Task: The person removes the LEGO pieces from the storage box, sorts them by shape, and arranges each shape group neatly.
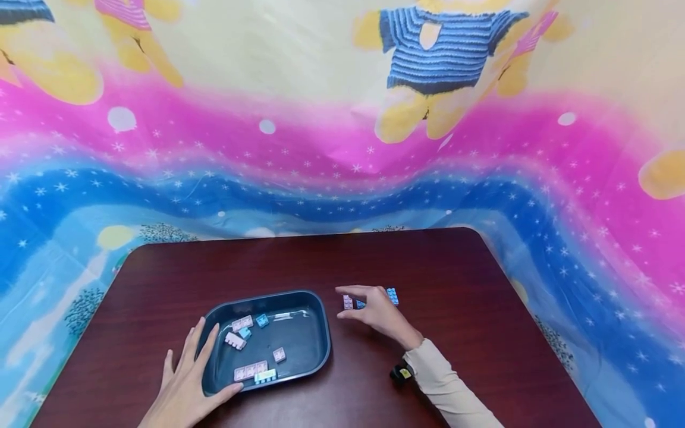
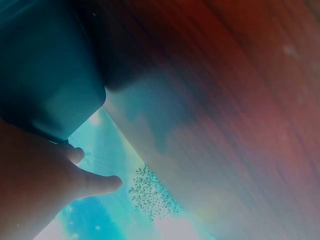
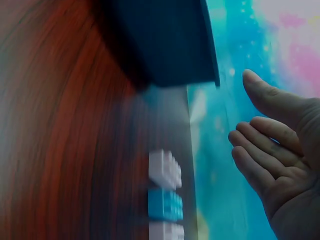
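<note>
A dark blue-grey tray [image 1: 296, 351] stands on the table with several pink and blue toy building bricks in it. My left hand [image 1: 184, 377] rests at the tray's left end, fingers spread along the rim and thumb at the front corner. To the right of the tray, my right hand [image 1: 379, 310] hovers by a row of bricks, thumb apart from the fingers and nothing between them. A pink brick [image 3: 162, 167] and a blue brick [image 3: 162, 204] of that row show in the right wrist view. In the head view, the hand hides the row's middle; a blue brick [image 1: 393, 295] shows behind it.
Inside the tray lie a long pink brick piece [image 1: 249, 371], a light blue brick [image 1: 266, 376] and a small pink brick [image 1: 279, 355], among others. A small black device [image 1: 400, 374] sits beside the right sleeve. A patterned cloth [image 1: 299, 148] hangs behind the brown table [image 1: 267, 261].
</note>
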`<act>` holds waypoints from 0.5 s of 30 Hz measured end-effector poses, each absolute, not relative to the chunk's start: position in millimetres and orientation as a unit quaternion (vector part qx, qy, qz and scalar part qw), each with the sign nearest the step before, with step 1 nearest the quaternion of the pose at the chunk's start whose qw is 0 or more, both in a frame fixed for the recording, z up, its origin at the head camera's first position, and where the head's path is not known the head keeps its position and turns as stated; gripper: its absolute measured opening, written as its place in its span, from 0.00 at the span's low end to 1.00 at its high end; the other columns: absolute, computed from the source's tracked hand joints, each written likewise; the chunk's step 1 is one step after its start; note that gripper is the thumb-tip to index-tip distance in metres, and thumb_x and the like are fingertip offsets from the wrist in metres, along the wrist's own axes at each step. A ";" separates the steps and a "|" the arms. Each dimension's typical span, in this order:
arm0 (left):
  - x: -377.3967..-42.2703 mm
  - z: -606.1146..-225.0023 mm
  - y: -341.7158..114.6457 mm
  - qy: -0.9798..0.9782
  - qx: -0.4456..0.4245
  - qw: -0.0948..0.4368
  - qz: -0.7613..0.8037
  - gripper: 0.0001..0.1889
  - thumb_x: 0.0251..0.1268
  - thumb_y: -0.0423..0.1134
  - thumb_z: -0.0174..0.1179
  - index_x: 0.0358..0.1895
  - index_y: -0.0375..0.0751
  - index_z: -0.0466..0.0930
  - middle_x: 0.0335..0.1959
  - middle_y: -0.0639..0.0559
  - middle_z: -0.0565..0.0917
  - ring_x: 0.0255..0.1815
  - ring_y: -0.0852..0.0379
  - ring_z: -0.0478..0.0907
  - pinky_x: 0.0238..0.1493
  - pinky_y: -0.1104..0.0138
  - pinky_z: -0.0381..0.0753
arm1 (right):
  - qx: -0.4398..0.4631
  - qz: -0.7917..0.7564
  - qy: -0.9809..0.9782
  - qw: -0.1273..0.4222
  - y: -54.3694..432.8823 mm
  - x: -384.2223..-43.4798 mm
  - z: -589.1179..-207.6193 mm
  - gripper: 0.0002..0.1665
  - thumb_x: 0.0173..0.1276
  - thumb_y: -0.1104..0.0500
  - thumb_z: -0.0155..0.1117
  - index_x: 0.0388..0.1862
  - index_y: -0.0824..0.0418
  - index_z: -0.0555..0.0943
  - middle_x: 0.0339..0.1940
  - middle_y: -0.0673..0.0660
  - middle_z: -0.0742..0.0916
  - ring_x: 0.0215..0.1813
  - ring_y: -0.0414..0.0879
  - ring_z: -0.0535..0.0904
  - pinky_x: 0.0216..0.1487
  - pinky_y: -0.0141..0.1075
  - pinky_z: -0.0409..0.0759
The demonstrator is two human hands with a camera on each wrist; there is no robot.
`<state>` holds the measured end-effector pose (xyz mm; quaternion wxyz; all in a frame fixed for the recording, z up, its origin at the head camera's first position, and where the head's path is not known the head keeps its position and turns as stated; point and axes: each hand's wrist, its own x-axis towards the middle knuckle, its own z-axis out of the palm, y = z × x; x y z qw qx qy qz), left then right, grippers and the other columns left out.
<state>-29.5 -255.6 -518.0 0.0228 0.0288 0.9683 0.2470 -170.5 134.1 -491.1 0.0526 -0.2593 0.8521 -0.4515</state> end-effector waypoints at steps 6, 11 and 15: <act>-29.0 -518.3 -256.4 0.967 0.024 0.031 0.250 0.66 0.55 0.70 0.72 0.88 0.46 0.42 0.86 0.35 0.39 0.79 0.22 0.44 0.65 0.15 0.35 | -0.270 -0.466 0.840 0.071 106.2 -163.9 -489.9 0.31 0.65 0.59 0.81 0.67 0.62 0.84 0.64 0.57 0.88 0.57 0.53 0.87 0.57 0.47 0.87; -28.8 -517.9 -256.7 0.967 0.025 0.031 0.253 0.66 0.55 0.70 0.72 0.88 0.47 0.42 0.86 0.35 0.40 0.79 0.23 0.44 0.65 0.16 0.36 | -0.292 -0.460 0.833 0.090 82.6 -157.3 -484.4 0.31 0.67 0.59 0.79 0.68 0.65 0.83 0.65 0.57 0.87 0.64 0.52 0.85 0.62 0.40 0.84; -29.8 -517.1 -256.2 0.967 0.022 0.033 0.252 0.66 0.55 0.71 0.71 0.88 0.46 0.42 0.86 0.35 0.40 0.79 0.24 0.44 0.66 0.16 0.36 | -0.316 -0.458 0.824 0.109 61.7 -152.9 -481.0 0.31 0.67 0.60 0.79 0.68 0.65 0.83 0.65 0.58 0.87 0.51 0.53 0.87 0.51 0.34 0.86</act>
